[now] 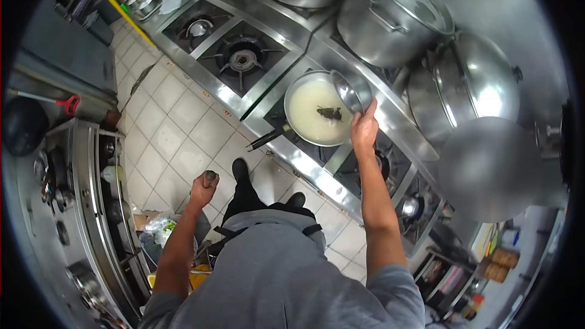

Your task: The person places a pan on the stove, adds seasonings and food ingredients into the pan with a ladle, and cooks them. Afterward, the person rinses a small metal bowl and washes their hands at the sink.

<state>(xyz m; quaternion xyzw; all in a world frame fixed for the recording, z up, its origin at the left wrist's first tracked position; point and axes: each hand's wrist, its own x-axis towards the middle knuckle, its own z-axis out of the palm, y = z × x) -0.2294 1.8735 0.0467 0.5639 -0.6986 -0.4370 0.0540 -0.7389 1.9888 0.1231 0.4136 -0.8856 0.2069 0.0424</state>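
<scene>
My right hand (364,125) grips a small steel bowl (348,91), tipped on its side over a pan (315,111) of pale liquid. A dark clump (329,113) lies in the liquid just under the bowl's mouth. The pan sits on a stove burner, its black handle (267,138) pointing toward me. My left hand (204,186) hangs out to the left over the tiled floor, closed around a small dark object whose nature I cannot make out.
Large steel pots (390,15) and domed lids (481,85) crowd the stove's far side. Bare burners (242,59) lie to the left of the pan. A steel counter (79,207) with utensils runs along the left. My shoes (240,169) stand on white floor tiles.
</scene>
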